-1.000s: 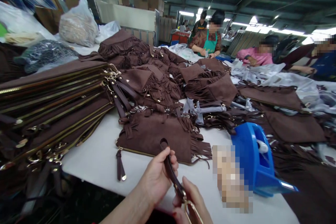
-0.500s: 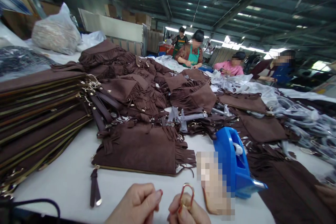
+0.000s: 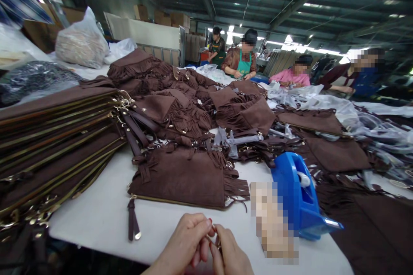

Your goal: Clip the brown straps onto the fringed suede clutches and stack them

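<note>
Both hands are together above the table's near edge, fingertips nearly touching. My right hand [image 3: 232,251] is closed, pinching a small gold metal loop [image 3: 217,242], mostly hidden by the fingers. My left hand [image 3: 189,240] is closed too, its thumb and fingertips pressed together beside the loop; what they grip, if anything, is hidden. Beyond the hands lies a flat brown fringed bag [image 3: 183,178], its zipper edge nearest me and a strap pull [image 3: 132,221] hanging from its left corner.
On the right stands a blue tape dispenser [image 3: 295,197], beside a blurred-out tan piece [image 3: 274,223]. A tall stack of brown zippered bags [image 3: 64,137] fills the left. More fringed bags [image 3: 180,107] are heaped behind. Several co-workers [image 3: 243,62] work across the table.
My hands have come together, and the gold loop, which stood up plainly from my right fingers, is now mostly covered. The view has shifted slightly left.
</note>
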### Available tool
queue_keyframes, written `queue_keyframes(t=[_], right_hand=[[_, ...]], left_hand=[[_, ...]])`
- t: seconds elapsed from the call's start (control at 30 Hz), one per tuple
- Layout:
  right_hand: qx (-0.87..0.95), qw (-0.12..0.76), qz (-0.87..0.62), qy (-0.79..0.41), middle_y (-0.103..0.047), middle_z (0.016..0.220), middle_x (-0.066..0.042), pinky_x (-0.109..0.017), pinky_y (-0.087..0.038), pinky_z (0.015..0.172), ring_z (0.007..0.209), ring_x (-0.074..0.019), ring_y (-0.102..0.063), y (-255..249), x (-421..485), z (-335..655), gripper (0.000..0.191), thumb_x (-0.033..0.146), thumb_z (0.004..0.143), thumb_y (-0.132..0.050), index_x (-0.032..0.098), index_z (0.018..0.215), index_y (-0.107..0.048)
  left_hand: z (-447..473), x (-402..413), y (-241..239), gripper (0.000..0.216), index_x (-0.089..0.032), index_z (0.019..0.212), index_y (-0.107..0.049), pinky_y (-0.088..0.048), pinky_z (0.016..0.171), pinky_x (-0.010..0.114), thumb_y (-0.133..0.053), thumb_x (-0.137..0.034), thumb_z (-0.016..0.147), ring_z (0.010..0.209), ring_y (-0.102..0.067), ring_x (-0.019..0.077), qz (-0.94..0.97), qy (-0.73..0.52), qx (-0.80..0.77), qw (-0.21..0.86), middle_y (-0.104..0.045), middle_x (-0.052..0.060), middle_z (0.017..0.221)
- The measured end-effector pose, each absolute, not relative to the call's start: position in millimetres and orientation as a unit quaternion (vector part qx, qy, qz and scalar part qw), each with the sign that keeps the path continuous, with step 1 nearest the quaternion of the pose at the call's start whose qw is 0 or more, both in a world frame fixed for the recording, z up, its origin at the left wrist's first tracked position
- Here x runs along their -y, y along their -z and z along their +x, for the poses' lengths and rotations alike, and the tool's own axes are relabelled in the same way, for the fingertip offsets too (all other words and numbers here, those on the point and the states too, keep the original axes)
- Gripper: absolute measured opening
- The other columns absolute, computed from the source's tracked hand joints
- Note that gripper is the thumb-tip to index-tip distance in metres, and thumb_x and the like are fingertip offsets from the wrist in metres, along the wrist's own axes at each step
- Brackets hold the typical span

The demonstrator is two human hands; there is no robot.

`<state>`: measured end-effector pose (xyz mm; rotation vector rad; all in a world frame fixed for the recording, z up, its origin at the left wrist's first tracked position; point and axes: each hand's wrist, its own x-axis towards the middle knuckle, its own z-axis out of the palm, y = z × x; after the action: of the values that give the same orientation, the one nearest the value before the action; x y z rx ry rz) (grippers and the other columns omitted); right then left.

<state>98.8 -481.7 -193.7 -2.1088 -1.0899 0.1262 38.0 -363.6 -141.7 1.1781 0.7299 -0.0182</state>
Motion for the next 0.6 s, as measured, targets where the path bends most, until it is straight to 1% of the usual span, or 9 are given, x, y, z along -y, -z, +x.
queue_keyframes(t=[0.1,0.2,0.3,0.4,0.47,0.5,0.53,0.57,0.6], right_hand=[[0.466,0.304,-0.828,0.067,-0.061,0.068,-0.003,-0.023,-0.045,0.042,0.049,-0.0155,-0.06,199.1,476.8,92.4,0.04,0.037,0.093,-0.013,0.018,0.103,-0.046],[0.496,0.258,-0.819,0.131,-0.062,0.065,-0.005,-0.023,-0.045,0.04,0.048,-0.0162,-0.061,197.3,474.3,91.8,0.035,0.029,0.092,-0.013,0.015,0.103,-0.044],[0.5,0.252,-0.816,0.142,-0.062,0.062,-0.005,-0.023,-0.045,0.041,0.046,-0.016,-0.06,195.2,474.4,94.4,0.035,0.025,0.092,-0.013,0.015,0.099,-0.046],[0.484,0.259,-0.825,0.133,-0.062,0.059,-0.005,-0.024,-0.045,0.04,0.045,-0.0169,-0.06,197.2,478.1,99.8,0.039,0.027,0.092,-0.012,0.016,0.094,-0.05],[0.459,0.261,-0.838,0.134,-0.065,0.063,-0.006,-0.025,-0.046,0.041,0.048,-0.018,-0.062,200.7,483.5,106.0,0.041,0.029,0.092,-0.013,0.015,0.093,-0.051],[0.445,0.26,-0.846,0.134,-0.066,0.064,-0.007,-0.025,-0.047,0.043,0.049,-0.0184,-0.063,202.7,487.1,110.0,0.042,0.029,0.093,-0.013,0.014,0.093,-0.052],[0.431,0.257,-0.855,0.133,-0.067,0.066,-0.008,-0.026,-0.048,0.044,0.051,-0.0188,-0.064,204.6,490.9,114.2,0.043,0.03,0.093,-0.013,0.014,0.093,-0.052],[0.419,0.251,-0.863,0.13,-0.068,0.066,-0.008,-0.026,-0.048,0.045,0.051,-0.019,-0.064,206.4,494.9,118.4,0.044,0.031,0.093,-0.012,0.013,0.092,-0.052],[0.409,0.242,-0.871,0.125,-0.067,0.064,-0.008,-0.027,-0.048,0.045,0.05,-0.0193,-0.064,208.0,498.7,122.4,0.046,0.033,0.093,-0.011,0.013,0.091,-0.053]], left_hand=[[36.6,364.4,143.7,0.042,-0.015,0.06,-0.053,-0.011,0.032,0.019,-0.046,-0.056,0.069,0.026,-0.026,0.0049,0.534,0.011,-0.351,0.769,-0.045,-0.003,0.033],[36.6,366.5,144.2,0.04,-0.015,0.057,-0.052,-0.012,0.032,0.019,-0.046,-0.053,0.07,0.026,-0.028,0.0052,0.53,0.023,-0.352,0.771,-0.048,-0.002,0.035],[38.8,369.6,148.2,0.037,-0.016,0.056,-0.05,-0.012,0.032,0.019,-0.042,-0.048,0.073,0.027,-0.028,0.0049,0.548,0.03,-0.354,0.758,-0.048,-0.002,0.036],[42.3,370.1,152.0,0.037,-0.019,0.056,-0.046,-0.015,0.033,0.021,-0.035,-0.046,0.079,0.028,-0.028,0.0066,0.596,0.055,-0.34,0.725,-0.045,-0.003,0.038],[45.6,366.9,151.7,0.039,-0.019,0.058,-0.045,-0.026,0.039,0.023,-0.031,-0.045,0.084,0.037,-0.038,0.0101,0.69,0.024,-0.313,0.652,-0.049,-0.001,0.044],[47.8,364.3,151.0,0.037,-0.019,0.06,-0.048,-0.033,0.046,0.024,-0.032,-0.041,0.085,0.046,-0.045,0.0129,0.754,-0.017,-0.289,0.589,-0.053,0.001,0.052],[50.7,361.3,150.3,0.031,-0.018,0.066,-0.052,-0.039,0.057,0.028,-0.035,-0.036,0.086,0.06,-0.052,0.0164,0.817,-0.064,-0.256,0.513,-0.059,0.004,0.065],[54.4,358.1,150.0,0.022,-0.017,0.076,-0.056,-0.04,0.07,0.032,-0.04,-0.029,0.085,0.076,-0.053,0.0202,0.868,-0.107,-0.216,0.433,-0.061,0.007,0.08],[58.9,355.0,150.2,0.015,-0.017,0.088,-0.057,-0.038,0.08,0.037,-0.045,-0.023,0.082,0.09,-0.051,0.0241,0.906,-0.135,-0.178,0.36,-0.06,0.01,0.095]])
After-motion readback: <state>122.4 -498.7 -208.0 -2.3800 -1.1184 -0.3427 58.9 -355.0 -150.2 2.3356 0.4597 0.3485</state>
